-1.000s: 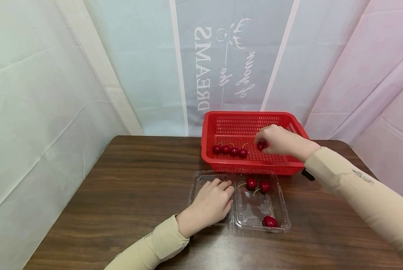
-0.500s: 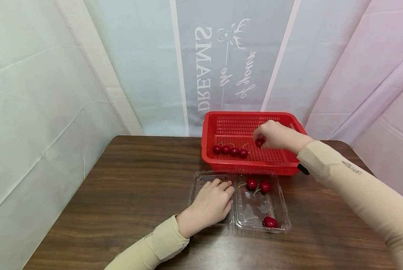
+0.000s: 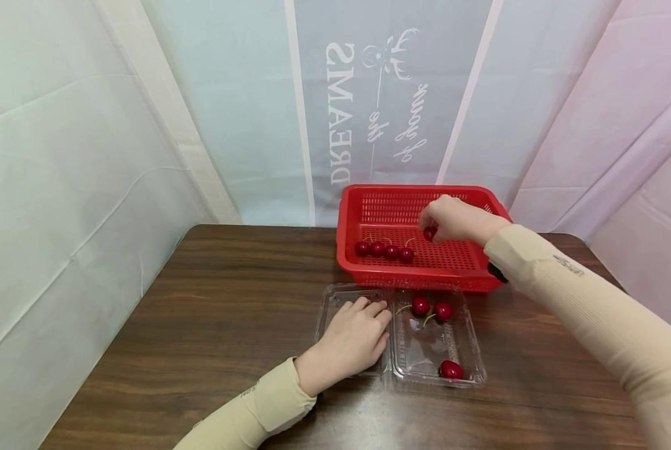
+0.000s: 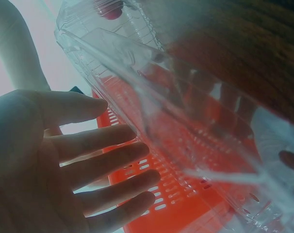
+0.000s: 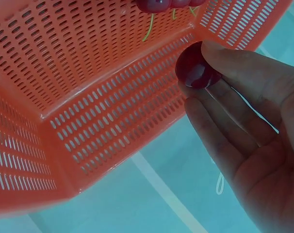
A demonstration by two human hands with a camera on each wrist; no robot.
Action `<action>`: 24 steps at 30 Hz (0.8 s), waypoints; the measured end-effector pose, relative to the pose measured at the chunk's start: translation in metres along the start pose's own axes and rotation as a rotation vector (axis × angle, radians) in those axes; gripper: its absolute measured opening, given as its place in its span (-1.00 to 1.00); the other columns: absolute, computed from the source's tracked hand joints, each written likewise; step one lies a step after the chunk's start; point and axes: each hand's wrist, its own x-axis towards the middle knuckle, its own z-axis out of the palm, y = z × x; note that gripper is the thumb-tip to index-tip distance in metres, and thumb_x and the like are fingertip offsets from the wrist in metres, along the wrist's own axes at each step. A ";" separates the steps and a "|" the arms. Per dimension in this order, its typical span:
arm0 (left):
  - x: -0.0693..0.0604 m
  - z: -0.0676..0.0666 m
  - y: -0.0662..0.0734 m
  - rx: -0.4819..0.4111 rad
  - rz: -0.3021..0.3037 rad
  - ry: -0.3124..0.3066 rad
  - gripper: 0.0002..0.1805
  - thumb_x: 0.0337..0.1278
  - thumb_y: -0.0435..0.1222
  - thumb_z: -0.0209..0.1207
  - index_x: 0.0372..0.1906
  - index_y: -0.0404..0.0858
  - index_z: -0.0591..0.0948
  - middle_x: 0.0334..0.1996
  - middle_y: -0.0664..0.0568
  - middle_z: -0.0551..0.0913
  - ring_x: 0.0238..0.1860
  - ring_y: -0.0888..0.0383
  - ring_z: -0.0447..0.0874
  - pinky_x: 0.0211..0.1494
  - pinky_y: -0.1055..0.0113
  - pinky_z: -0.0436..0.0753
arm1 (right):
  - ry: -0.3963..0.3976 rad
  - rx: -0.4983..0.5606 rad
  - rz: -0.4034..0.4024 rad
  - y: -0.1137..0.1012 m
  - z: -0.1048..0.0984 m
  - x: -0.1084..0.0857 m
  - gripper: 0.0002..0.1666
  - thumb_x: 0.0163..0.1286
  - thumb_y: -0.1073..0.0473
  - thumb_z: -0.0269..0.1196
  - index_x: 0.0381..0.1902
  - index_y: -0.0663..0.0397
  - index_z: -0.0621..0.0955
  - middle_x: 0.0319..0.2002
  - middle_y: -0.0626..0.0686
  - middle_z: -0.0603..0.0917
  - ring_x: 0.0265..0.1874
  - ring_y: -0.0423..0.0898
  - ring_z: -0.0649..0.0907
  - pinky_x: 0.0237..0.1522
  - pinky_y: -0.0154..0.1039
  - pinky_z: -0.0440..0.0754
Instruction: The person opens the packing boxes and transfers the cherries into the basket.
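My right hand (image 3: 458, 219) is over the red basket (image 3: 408, 275), pinching a dark red cherry (image 3: 430, 234) between thumb and fingertips; the right wrist view shows that cherry (image 5: 191, 67) clearly. A row of several cherries (image 3: 391, 252) with stems lies on the basket's floor, left of this hand. My left hand (image 3: 351, 337) rests on the left half of the clear plastic box (image 3: 438, 380), fingers spread and nearly straight in the left wrist view. In the box's right half lie two stemmed cherries (image 3: 420, 305) at the back and one cherry (image 3: 451, 369) near the front.
The basket stands at the back of the brown wooden table (image 3: 223, 312), just behind the clear box. A pale curtain (image 3: 257, 112) with printed lettering hangs behind the table, and white cloth hangs at both sides.
My right hand has moved slightly left and up over the basket, carrying the cherry. My left hand has stayed on the box.
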 end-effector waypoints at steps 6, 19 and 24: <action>0.000 0.000 0.000 0.001 -0.002 -0.003 -0.77 0.11 -0.12 0.17 -0.15 -0.10 0.64 -0.01 0.09 0.66 -0.11 0.12 0.56 -0.19 0.28 0.52 | -0.024 0.006 0.001 0.000 0.002 0.010 -0.74 -0.01 0.40 0.41 -0.34 0.01 0.71 -0.33 0.06 0.72 -0.34 -0.03 0.63 -0.20 -0.03 0.67; 0.000 0.002 0.000 -0.001 0.000 0.008 -0.77 0.10 -0.13 0.18 -0.16 -0.11 0.65 -0.02 0.08 0.66 -0.13 0.11 0.56 -0.20 0.27 0.53 | -0.100 -0.001 0.081 0.003 0.007 0.023 -0.64 -0.04 0.32 0.47 -0.21 0.01 0.71 -0.19 0.12 0.71 -0.21 0.04 0.66 -0.16 0.01 0.66; 0.000 0.002 0.000 -0.001 0.000 0.012 -0.77 0.10 -0.13 0.18 -0.15 -0.11 0.65 -0.02 0.08 0.66 -0.12 0.11 0.56 -0.20 0.27 0.53 | -0.111 0.011 0.102 0.009 0.011 0.028 -0.62 -0.05 0.31 0.48 -0.20 0.03 0.70 -0.18 0.14 0.70 -0.24 0.04 0.65 -0.17 0.01 0.66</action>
